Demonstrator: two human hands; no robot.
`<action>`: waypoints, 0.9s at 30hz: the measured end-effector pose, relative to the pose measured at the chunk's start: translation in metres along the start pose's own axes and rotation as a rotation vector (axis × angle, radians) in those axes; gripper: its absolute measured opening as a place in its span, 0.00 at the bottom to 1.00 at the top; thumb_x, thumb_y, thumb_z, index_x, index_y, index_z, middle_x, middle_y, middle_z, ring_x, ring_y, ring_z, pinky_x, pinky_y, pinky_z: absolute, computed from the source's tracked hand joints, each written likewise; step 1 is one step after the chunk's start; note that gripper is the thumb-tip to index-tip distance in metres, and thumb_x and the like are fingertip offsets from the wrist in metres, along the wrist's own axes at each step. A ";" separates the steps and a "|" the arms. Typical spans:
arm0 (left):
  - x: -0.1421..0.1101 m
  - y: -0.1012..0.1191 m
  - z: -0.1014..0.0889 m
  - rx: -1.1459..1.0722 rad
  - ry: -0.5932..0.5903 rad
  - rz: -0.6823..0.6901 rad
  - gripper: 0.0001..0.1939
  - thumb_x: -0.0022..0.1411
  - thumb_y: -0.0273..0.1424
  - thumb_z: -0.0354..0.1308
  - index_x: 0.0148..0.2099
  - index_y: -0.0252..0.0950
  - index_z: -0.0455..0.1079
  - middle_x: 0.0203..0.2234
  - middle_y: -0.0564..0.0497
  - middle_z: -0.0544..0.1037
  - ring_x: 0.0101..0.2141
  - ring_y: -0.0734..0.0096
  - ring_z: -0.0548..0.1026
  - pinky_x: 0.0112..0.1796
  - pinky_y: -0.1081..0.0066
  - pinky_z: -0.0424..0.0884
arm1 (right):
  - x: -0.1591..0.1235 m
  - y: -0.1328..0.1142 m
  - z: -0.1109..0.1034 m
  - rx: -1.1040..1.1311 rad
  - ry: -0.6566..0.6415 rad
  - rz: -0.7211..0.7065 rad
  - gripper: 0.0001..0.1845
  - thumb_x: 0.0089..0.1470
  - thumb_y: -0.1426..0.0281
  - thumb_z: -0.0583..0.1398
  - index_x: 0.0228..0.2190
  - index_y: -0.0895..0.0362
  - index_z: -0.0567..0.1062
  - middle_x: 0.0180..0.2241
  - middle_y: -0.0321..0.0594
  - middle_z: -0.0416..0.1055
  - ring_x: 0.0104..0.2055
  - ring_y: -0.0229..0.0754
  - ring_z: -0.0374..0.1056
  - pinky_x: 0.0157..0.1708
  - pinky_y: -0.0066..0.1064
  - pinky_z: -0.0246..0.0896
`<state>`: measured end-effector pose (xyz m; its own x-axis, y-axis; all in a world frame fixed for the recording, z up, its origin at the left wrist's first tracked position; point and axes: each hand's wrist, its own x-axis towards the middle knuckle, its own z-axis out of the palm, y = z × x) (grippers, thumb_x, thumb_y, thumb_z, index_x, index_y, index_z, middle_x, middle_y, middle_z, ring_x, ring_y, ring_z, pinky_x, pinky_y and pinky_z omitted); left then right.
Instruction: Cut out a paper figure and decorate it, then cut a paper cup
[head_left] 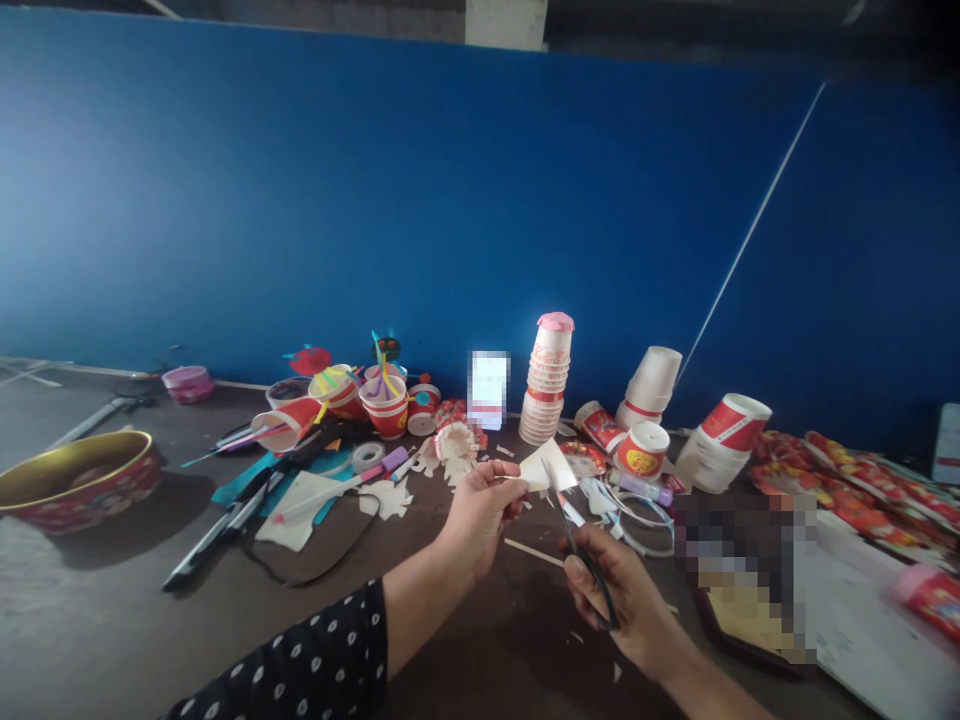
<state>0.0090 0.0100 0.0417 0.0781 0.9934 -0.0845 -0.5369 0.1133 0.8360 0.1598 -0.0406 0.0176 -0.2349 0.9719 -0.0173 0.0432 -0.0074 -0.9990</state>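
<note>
Between thumb and fingers my left hand (489,500) pinches a small piece of white paper (536,468) by its left side. My right hand (616,590) is closed round the black handles of a pair of scissors (571,535). The blades reach up to the paper and overlap its right part; whether they are cutting through it I cannot tell. Both hands are above the dark table, in front of a tall stack of paper cups (546,385) topped with pink paper. White paper scraps (390,497) lie left of my left hand.
Red and white cups (386,412) with coloured strips stand left, near a tape roll (367,457) and a gold-rimmed bowl (75,490). More cups (731,430) stand at right. A lit screen (487,385) leans at the back, before a blue partition (375,200). A thin stick (534,551) lies near my hands.
</note>
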 end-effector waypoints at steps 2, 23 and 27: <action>0.001 0.000 0.000 0.009 0.007 0.010 0.13 0.38 0.26 0.62 0.28 0.33 0.62 0.15 0.57 0.67 0.16 0.83 0.61 0.21 0.79 0.53 | 0.000 0.001 -0.001 -0.009 -0.008 -0.003 0.26 0.40 0.47 0.61 0.28 0.56 0.65 0.14 0.24 0.53 0.14 0.28 0.48 0.14 0.22 0.42; -0.007 -0.006 0.006 -0.006 -0.013 -0.031 0.13 0.38 0.25 0.61 0.26 0.34 0.60 0.14 0.56 0.70 0.16 0.82 0.63 0.20 0.79 0.52 | -0.001 -0.003 0.000 -0.060 0.036 -0.009 0.26 0.41 0.46 0.59 0.29 0.56 0.64 0.14 0.24 0.55 0.14 0.28 0.49 0.14 0.22 0.44; -0.005 -0.004 0.005 -0.019 -0.012 -0.024 0.14 0.38 0.24 0.61 0.28 0.35 0.60 0.14 0.57 0.69 0.17 0.82 0.64 0.20 0.80 0.53 | -0.001 -0.001 -0.002 -0.061 0.020 -0.015 0.25 0.42 0.47 0.59 0.28 0.56 0.64 0.14 0.24 0.54 0.14 0.28 0.49 0.14 0.22 0.43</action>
<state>0.0153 0.0044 0.0413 0.1012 0.9901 -0.0976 -0.5510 0.1375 0.8231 0.1614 -0.0408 0.0187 -0.2164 0.9763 -0.0011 0.0993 0.0209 -0.9948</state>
